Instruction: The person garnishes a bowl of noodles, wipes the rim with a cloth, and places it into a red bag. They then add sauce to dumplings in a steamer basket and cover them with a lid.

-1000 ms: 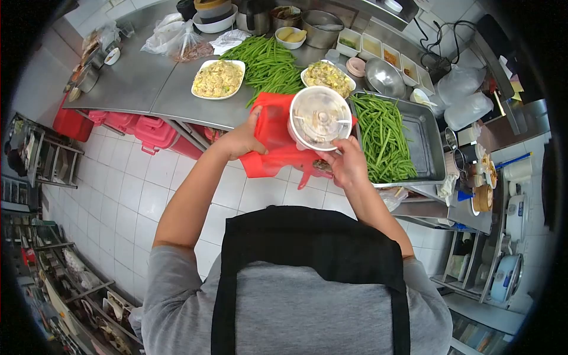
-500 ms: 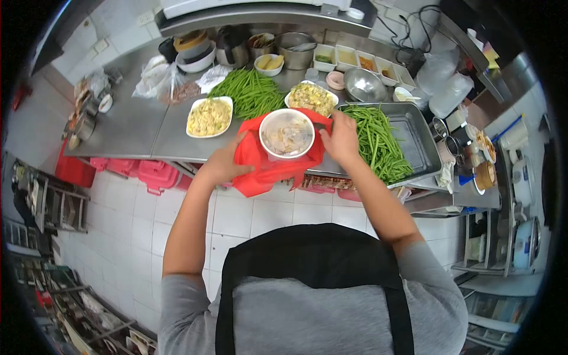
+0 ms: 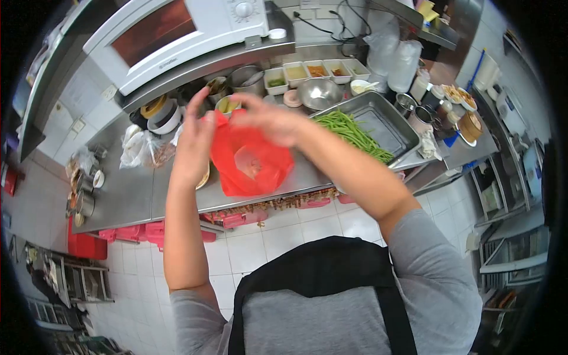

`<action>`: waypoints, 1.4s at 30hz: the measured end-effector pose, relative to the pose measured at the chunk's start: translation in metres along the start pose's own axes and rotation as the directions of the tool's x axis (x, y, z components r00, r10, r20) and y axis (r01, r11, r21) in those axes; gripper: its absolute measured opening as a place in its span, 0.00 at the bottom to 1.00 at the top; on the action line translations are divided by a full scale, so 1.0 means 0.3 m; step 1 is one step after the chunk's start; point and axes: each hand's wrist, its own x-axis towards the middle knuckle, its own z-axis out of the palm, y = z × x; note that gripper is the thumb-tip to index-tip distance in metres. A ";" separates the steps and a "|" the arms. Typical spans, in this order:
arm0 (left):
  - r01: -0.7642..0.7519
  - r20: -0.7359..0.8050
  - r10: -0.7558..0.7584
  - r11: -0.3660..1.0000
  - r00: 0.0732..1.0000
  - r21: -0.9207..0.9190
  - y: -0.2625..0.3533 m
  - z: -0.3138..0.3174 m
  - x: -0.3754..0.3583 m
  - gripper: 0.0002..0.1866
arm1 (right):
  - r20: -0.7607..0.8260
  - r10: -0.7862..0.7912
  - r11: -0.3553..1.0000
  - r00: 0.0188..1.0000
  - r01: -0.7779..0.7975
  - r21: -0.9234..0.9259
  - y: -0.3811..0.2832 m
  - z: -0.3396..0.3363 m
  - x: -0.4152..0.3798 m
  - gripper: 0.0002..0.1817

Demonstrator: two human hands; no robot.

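Observation:
A red plastic bag [image 3: 260,177] stands over the front of the steel counter, its sides drawn up. Through its opening shows part of a pale, round food tub [image 3: 247,161]. My left hand [image 3: 195,145] is at the bag's upper left edge, its index finger stretched upward and its thumb against the red plastic. From the right, my right hand [image 3: 272,121] reaches across the bag's top, blurred by motion, with the thumb and index finger apart. Both hands appear to hold the bag's upper part. Behind my left wrist, a dish [image 3: 204,177] is mostly hidden.
Right of the bag, a metal tray [image 3: 408,127] holds green beans [image 3: 355,135]. Behind are a steel bowl [image 3: 319,93], several white ingredient containers [image 3: 296,73] and a bowl of yellow pieces [image 3: 227,105]. A microwave [image 3: 219,32] sits on the shelf. Clear bags [image 3: 139,148] lie at left.
The bag's sides have come up around the tub, which was fully visible before. Both hands have risen to the bag's top and moved closer together. The view has tilted and shifted.

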 end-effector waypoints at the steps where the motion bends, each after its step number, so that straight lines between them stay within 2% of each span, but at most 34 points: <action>1: 0.150 0.094 -0.213 0.882 0.973 0.447 0.125 0.015 -0.007 0.27 | 0.004 -0.027 0.995 1.000 0.028 -0.095 0.022 0.068 -0.025 0.32; 2: 0.085 0.053 -0.134 0.842 0.990 0.533 0.160 0.021 -0.010 0.24 | 0.085 -0.007 0.999 0.996 0.010 -0.043 0.014 0.126 -0.038 0.30; 3: 0.014 0.027 -0.038 0.792 0.999 0.610 0.183 0.030 -0.003 0.22 | -0.007 -0.015 1.000 1.000 0.015 0.007 0.045 0.160 0.001 0.22; 4: -0.060 0.015 0.067 0.733 0.998 0.677 0.197 0.043 0.002 0.21 | -0.046 -0.098 0.994 0.994 0.095 -0.049 0.103 0.140 0.092 0.14; 6: -0.090 -0.324 0.226 0.919 0.919 0.384 0.123 0.000 -0.004 0.19 | -0.296 0.024 0.994 0.955 0.009 0.111 -0.139 0.228 0.037 0.12; 7: -0.110 -0.498 0.205 0.971 0.842 0.212 0.112 -0.012 -0.032 0.19 | -0.264 -0.042 0.991 0.964 0.074 0.112 -0.215 0.241 0.017 0.17; 8: -0.112 -0.560 0.139 0.990 0.817 0.082 0.039 -0.062 -0.060 0.18 | -0.194 -0.135 0.974 0.972 0.166 0.153 -0.317 0.231 -0.025 0.19; 10: 0.008 -0.682 -0.042 0.999 0.730 -0.052 -0.091 -0.062 -0.173 0.25 | -0.132 -0.336 0.904 0.933 0.358 0.233 -0.520 0.186 -0.083 0.18; 11: -0.030 -0.614 -0.242 0.916 0.752 -0.399 -0.180 -0.037 -0.246 0.27 | -0.124 -0.388 0.873 0.913 0.408 0.266 -0.622 0.162 -0.127 0.17; 12: -0.046 -0.476 -0.412 0.717 0.777 -0.696 -0.261 -0.002 -0.305 0.29 | -0.088 -0.406 0.856 0.910 0.412 0.312 -0.726 0.145 -0.194 0.18; 13: 0.023 -0.311 -0.538 0.525 0.784 -0.851 -0.326 0.074 -0.364 0.31 | -0.116 -0.434 0.856 0.893 0.449 0.255 -0.809 0.138 -0.274 0.18; 14: 0.093 -0.121 -0.623 0.299 0.773 -0.950 -0.337 0.172 -0.420 0.32 | -0.120 -0.467 0.830 0.876 0.481 0.283 -0.875 0.139 -0.350 0.18; 16: 0.056 0.217 -0.795 -0.226 0.566 -0.972 -0.200 0.433 -0.444 0.32 | -0.116 -0.515 0.794 0.849 0.524 0.309 -0.934 0.101 -0.471 0.20; 18: 0.235 0.307 -0.505 -0.202 0.807 -0.951 -0.214 0.666 -0.455 0.34 | -0.094 -0.551 0.777 0.829 0.551 0.305 -0.965 0.061 -0.581 0.26; 21: 0.289 0.369 -0.394 -0.248 0.842 -0.925 -0.032 0.939 -0.452 0.35 | -0.102 -0.570 0.786 0.815 0.577 0.220 -0.903 -0.043 -0.786 0.24; 23: 0.311 0.384 -0.309 -0.260 0.870 -0.914 0.093 1.103 -0.417 0.36 | -0.154 -0.544 0.777 0.825 0.564 0.279 -0.938 -0.116 -0.992 0.21; 24: 0.322 0.385 -0.263 -0.255 0.884 -0.912 0.137 1.155 -0.377 0.36 | -0.138 -0.486 0.817 0.863 0.504 0.281 -0.968 -0.170 -1.088 0.21; 26: 0.473 0.471 0.083 -0.291 0.878 -0.831 0.099 1.246 -0.304 0.36 | -0.241 -0.401 0.863 0.884 0.453 0.224 -1.020 -0.258 -1.243 0.27; 27: 0.554 0.496 0.252 -0.284 0.831 -0.783 0.088 1.278 -0.270 0.36 | -0.293 -0.389 0.876 0.873 0.449 0.173 -1.040 -0.299 -1.312 0.30; 29: 0.454 0.452 -0.073 0.016 0.889 -0.891 0.237 1.304 -0.108 0.35 | -0.335 -0.364 0.908 0.869 0.412 0.082 -1.080 -0.395 -1.453 0.34; 30: 0.391 0.380 -0.096 0.146 0.920 -0.909 0.302 1.315 -0.001 0.31 | -0.328 -0.351 0.922 0.877 0.386 0.045 -1.096 -0.447 -1.522 0.34; 31: 0.294 0.304 -0.026 0.342 0.952 -0.893 0.337 1.325 0.109 0.29 | -0.348 -0.365 0.919 0.864 0.393 0.012 -1.115 -0.493 -1.586 0.34; 33: 0.093 0.197 0.105 0.610 0.975 -0.787 0.411 1.323 0.359 0.24 | -0.432 -0.412 0.902 0.802 0.427 -0.066 -1.155 -0.561 -1.694 0.35; 34: 0.028 0.158 0.117 0.712 0.980 -0.702 0.464 1.315 0.496 0.18 | -0.478 -0.446 0.889 0.757 0.436 -0.139 -1.179 -0.606 -1.747 0.36; 35: -0.045 0.041 0.086 0.806 0.995 -0.591 0.557 1.318 0.603 0.16 | -0.504 -0.455 0.883 0.734 0.442 -0.154 -1.208 -0.661 -1.804 0.36; 36: -0.150 -0.071 0.132 0.853 0.989 -0.499 0.626 1.323 0.723 0.16 | -0.530 -0.466 0.877 0.708 0.450 -0.170 -1.236 -0.718 -1.859 0.36; 37: -0.240 -0.077 0.228 0.914 0.971 -0.328 0.646 1.294 0.889 0.16 | -0.560 -0.489 0.868 0.668 0.435 -0.239 -1.262 -0.771 -1.908 0.36; 38: -0.374 -0.193 0.327 0.868 0.925 -0.327 0.698 1.303 1.016 0.15 | -0.588 -0.513 0.857 0.625 0.415 -0.307 -1.288 -0.828 -1.957 0.36; 39: -0.418 -0.211 0.366 0.853 0.906 -0.313 0.765 1.304 1.116 0.14 | -0.553 -0.518 0.855 0.653 0.403 -0.325 -1.319 -0.895 -2.012 0.35; 40: -0.460 -0.228 0.406 0.836 0.885 -0.300 0.837 1.312 1.191 0.12 | -0.563 -0.535 0.844 0.630 0.383 -0.375 -1.350 -0.952 -2.056 0.35; 42: -0.430 -0.270 0.362 0.865 0.892 -0.259 0.950 1.355 1.291 0.10 | -0.577 -0.571 0.817 0.584 0.335 -0.470 -1.408 -1.063 -2.128 0.34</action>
